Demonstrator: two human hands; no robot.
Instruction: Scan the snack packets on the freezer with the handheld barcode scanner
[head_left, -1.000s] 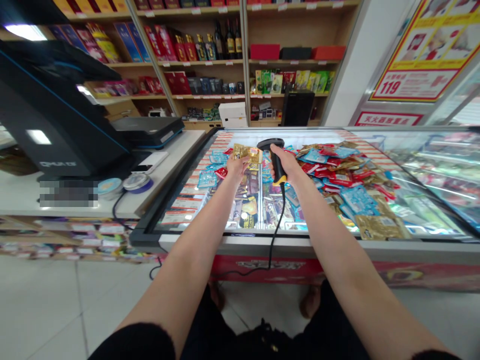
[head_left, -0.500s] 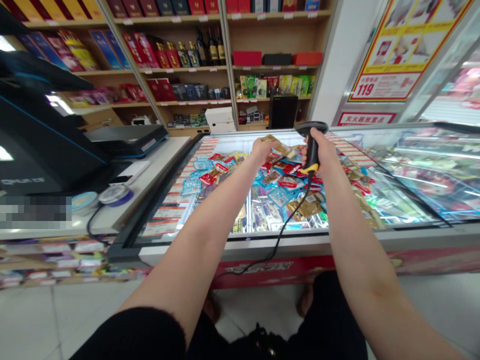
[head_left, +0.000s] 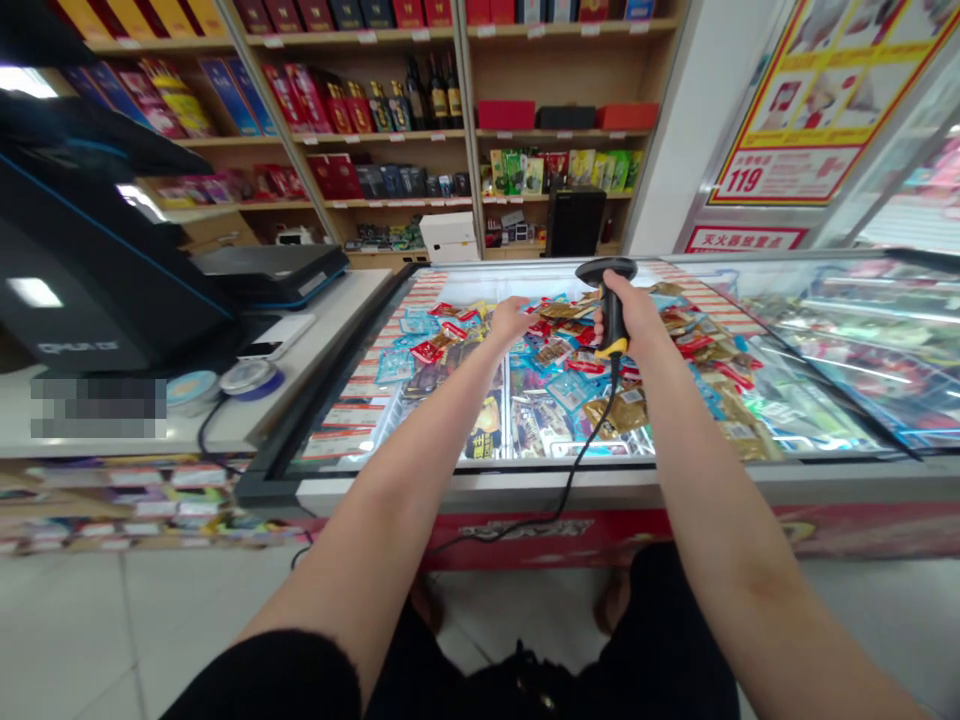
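Observation:
My right hand (head_left: pixel 634 312) grips a black barcode scanner (head_left: pixel 613 325) with a yellow lower edge, holding it upright above the freezer's glass top. Its cord runs down over the front edge. At the left rim of the packet pile, my left hand (head_left: pixel 511 318) is low, its fingers blurred against the wrappers; whether they pinch a packet I cannot tell. Just beyond those fingertips is a gold snack packet (head_left: pixel 561 310). Red, blue and gold packets lie heaped under and right of the scanner, among them another gold packet (head_left: pixel 624 412). Some red packets (head_left: pixel 429 350) lie left of my left hand.
The chest freezer (head_left: pixel 480 484) spans the space in front of me. On the left, a counter (head_left: pixel 330 318) bears a dark checkout machine (head_left: pixel 97 250), a phone (head_left: pixel 262 350) and a round tub (head_left: pixel 251 378). Shelves of boxes and bottles (head_left: pixel 439 90) stand behind.
A gold packet went rightward under the scanner in my left hand; the hand has since dropped back left to the pile. More packets show beneath the scanner. The view turned slightly.

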